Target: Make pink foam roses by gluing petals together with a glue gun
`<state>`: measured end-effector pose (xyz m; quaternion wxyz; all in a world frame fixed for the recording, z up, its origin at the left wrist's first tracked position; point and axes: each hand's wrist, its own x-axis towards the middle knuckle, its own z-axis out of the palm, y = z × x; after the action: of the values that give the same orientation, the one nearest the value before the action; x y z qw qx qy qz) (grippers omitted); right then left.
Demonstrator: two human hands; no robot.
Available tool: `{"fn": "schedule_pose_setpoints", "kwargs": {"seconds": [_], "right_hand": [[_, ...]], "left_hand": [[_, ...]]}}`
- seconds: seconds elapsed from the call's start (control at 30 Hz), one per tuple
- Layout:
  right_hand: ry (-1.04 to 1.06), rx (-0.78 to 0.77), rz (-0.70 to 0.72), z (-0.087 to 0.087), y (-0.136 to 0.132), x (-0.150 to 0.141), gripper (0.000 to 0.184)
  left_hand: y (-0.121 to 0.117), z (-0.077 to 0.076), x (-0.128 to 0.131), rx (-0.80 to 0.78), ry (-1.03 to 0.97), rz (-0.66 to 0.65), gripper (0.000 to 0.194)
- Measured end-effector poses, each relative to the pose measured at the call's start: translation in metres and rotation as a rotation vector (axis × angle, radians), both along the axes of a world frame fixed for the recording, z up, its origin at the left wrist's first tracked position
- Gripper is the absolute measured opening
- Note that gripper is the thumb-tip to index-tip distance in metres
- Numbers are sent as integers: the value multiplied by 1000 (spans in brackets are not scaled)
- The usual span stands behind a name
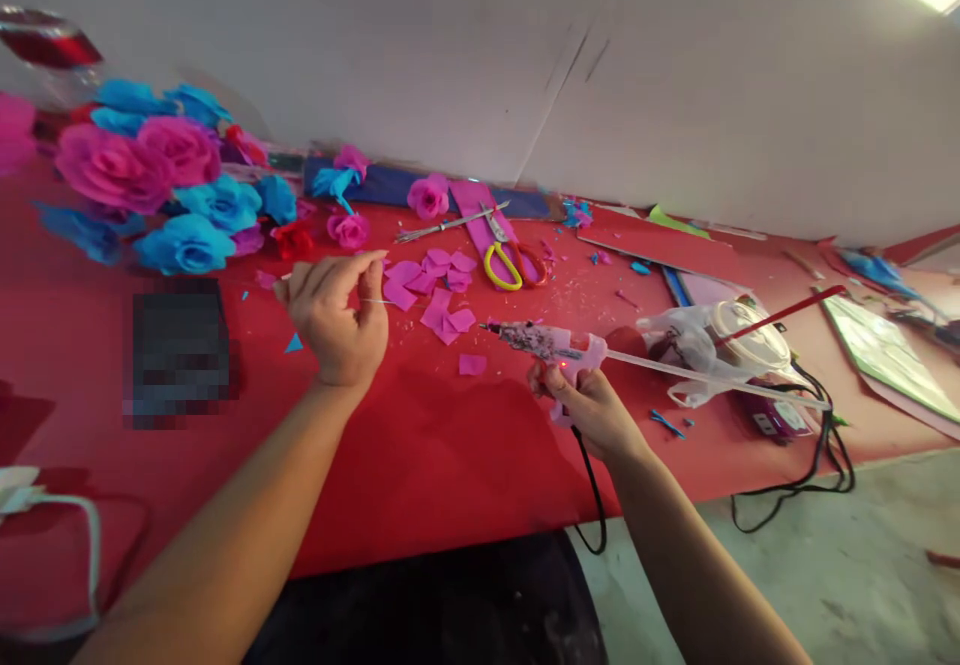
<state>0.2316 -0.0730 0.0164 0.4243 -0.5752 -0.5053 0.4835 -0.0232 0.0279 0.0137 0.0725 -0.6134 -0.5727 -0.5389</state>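
My right hand (592, 407) grips a pink hot glue gun (559, 343), its blackened nozzle pointing left and a small red light lit on its body. A long clear glue stick (675, 370) sticks out of the back. My left hand (337, 315) is raised over the table with fingers curled, and a thin pale wire (377, 301) shows between thumb and fingers. Just right of it lie several magenta paper petals (448, 321). Beyond them are scissors (502, 263) with one yellow and one red handle, a bundle of thin wires (450, 223) and a magenta paper strip (472, 205).
Pink, blue and red paper flowers (187, 165) bunch at the left, behind a dark blurred-out object (180, 350). At right stand a plastic bag (679, 335), a purple socket box (772, 415) and black cords (825, 445). A red cloth (420, 465) covers the table.
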Motion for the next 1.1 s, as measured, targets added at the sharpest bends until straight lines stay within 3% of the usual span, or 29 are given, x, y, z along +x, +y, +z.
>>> {"fn": "schedule_pose_setpoints", "kwargs": {"seconds": [0.37,0.77,1.1], "right_hand": [[-157,-121,6,0,-21,-7,40],[-402,55,84,3,-18,-12,25],[-512,40,65,-1,-22,-13,20]], "left_hand": [[-5,6,3,-75,-141,-52,22],[-4,7,4,-89,-114,-21,23],[-5,8,4,-82,-75,-2,22]]}}
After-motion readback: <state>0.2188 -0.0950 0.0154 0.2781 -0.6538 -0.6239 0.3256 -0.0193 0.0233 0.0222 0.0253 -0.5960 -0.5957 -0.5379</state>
